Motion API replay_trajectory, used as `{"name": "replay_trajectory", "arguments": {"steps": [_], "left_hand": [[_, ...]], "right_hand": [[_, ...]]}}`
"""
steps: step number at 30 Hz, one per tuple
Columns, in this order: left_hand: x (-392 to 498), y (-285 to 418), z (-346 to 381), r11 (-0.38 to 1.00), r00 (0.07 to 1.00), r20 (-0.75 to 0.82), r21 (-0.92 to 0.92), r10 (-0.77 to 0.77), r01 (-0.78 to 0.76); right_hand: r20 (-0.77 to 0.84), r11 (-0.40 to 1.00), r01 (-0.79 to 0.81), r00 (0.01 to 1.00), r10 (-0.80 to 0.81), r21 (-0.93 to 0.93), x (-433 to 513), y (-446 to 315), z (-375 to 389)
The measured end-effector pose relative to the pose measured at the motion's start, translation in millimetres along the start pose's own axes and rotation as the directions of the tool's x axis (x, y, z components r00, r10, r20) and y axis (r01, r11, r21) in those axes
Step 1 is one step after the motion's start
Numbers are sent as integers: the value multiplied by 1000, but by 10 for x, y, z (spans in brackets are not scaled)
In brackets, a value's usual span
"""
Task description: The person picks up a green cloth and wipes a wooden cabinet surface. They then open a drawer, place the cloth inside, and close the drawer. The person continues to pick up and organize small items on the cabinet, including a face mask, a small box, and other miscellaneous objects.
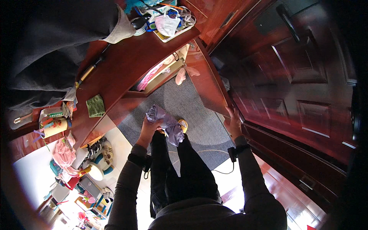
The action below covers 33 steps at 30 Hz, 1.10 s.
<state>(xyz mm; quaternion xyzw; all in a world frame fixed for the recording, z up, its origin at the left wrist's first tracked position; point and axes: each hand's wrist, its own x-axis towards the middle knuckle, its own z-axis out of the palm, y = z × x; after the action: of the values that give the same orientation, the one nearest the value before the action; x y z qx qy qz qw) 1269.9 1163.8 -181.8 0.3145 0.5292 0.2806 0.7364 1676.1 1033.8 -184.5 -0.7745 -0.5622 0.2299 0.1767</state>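
My left hand (150, 128) grips a crumpled bundle of lilac fabric (170, 124) in front of my legs. To the right, my right hand (233, 122) rests with its fingers at the lower edge of an open reddish wooden cabinet door (205, 77); how firmly it holds the edge I cannot tell. Behind that door the cabinet stands open, and pink cloth (150, 77) lies on its inner shelf. A small pink item (180, 76) hangs near the door's hinge side.
The cabinet top (123, 66) bears a green knitted cloth (95, 105), a tray (165, 38) with a white face mask (167, 25), and dark clothing (51, 51). A dark panelled door (296, 72) stands right. Shoes (107, 152) and a stool (96, 172) are lower left. A grey mat (201, 123) covers floor ahead.
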Motion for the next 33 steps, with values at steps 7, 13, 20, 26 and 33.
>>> {"name": "replay_trajectory", "arguments": {"steps": [7,13,20,26,33], "left_hand": [[17,3,230,997,1000,-20,78,-8,10],[46,-117,210,989,994,72,115,81,-89],[-53,-115,-137,999,984,177,44,-37,29],[-339,145,-819,291,805,86,906,586,-308],[-310,654,-1586,-44,661,96,995,744,-95]], "right_hand": [[-213,970,-72,977,21,-234,133,-22,71],[114,879,0,992,-62,476,-58,-992,562],[590,429,-482,792,-160,764,-326,-1909,1045],[723,302,-741,664,192,600,-301,-1867,1463],[634,407,-821,568,524,400,-133,-1345,1981]]}}
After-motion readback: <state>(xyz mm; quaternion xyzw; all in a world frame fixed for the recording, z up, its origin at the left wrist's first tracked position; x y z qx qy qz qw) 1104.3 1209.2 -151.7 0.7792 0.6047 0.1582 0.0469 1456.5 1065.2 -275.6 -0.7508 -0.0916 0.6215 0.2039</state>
